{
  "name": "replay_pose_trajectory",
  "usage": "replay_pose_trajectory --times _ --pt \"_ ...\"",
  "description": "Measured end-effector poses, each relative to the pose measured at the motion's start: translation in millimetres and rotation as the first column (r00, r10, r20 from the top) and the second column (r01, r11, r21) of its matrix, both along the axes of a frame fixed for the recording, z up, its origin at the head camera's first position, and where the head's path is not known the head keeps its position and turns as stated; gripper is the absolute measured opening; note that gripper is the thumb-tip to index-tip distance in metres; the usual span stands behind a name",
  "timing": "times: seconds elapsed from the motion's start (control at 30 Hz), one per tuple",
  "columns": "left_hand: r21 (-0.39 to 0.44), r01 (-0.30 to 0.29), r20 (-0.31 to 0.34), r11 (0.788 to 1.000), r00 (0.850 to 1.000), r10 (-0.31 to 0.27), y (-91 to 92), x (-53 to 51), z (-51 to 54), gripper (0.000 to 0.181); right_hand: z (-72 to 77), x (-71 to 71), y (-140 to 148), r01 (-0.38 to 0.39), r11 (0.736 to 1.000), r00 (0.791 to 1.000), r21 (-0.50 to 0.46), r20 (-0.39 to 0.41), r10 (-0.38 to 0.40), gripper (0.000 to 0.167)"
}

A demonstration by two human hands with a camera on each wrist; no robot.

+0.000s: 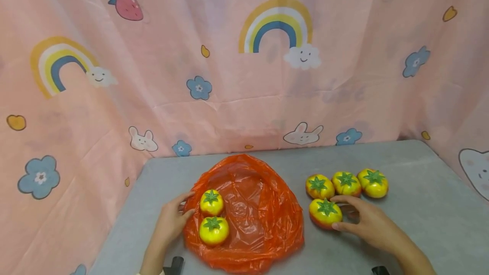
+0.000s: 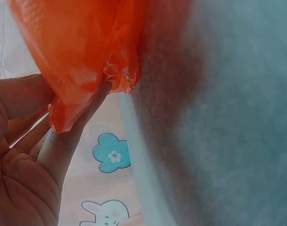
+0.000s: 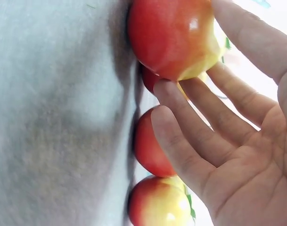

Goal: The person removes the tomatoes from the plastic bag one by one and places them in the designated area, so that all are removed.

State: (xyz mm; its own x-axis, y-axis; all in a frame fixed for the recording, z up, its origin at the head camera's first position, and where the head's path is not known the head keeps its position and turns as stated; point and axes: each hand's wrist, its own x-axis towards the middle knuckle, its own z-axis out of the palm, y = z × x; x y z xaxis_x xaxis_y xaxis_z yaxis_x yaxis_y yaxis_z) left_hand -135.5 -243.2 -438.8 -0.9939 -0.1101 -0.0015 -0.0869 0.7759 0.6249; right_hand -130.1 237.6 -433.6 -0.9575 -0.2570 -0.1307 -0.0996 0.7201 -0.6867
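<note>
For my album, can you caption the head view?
Crinkled orange plastic bag with two glossy, round yellow-red fruits; four more to the right.

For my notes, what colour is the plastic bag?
The plastic bag is translucent orange-red; best seen in the head view.

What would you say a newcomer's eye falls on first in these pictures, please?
Probably the bright orange plastic bag on the gray table, with two green-topped yellow fruits over its left part. Four similar fruits sit to its right, and a pink curtain with rainbows hangs behind.
</note>
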Motion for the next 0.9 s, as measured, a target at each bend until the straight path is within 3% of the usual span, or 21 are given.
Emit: replay_pose_trajectory --times 0.17,0.37,0.63,0.77,0.9 --pt "-0.001 0.007 -0.002 1.0 1.0 -0.007 0.4 1.0 -1.6 0.049 7.1 1.6 2.5 -0.004 1.0 1.0 0.02 -0.016 0.004 0.071" --pt "-0.003 0.001 0.001 1.0 1.0 -0.001 0.4 0.9 -0.6 0.05 28.4 -2.0 -6.4 -0.023 0.999 0.997 0.048 -0.068 0.026 0.07" --pt "0.007 0.009 0.002 1.0 1.0 -0.009 -0.9 1.7 -0.7 0.05 57.3 -4.5 -49.8 -0.124 0.992 0.984 -0.01 -0.133 0.122 0.062" --pt "0.012 0.014 0.006 1.0 1.0 -0.014 -1.7 2.2 -1.4 0.05 60.1 -6.9 -75.5 -0.197 0.979 0.968 -0.056 -0.167 0.186 0.061" --pt "0.018 0.012 0.004 1.0 1.0 -0.012 -1.0 2.0 0.3 0.05 58.4 -8.0 -103.4 -0.232 0.969 0.969 -0.084 -0.112 0.222 0.061"
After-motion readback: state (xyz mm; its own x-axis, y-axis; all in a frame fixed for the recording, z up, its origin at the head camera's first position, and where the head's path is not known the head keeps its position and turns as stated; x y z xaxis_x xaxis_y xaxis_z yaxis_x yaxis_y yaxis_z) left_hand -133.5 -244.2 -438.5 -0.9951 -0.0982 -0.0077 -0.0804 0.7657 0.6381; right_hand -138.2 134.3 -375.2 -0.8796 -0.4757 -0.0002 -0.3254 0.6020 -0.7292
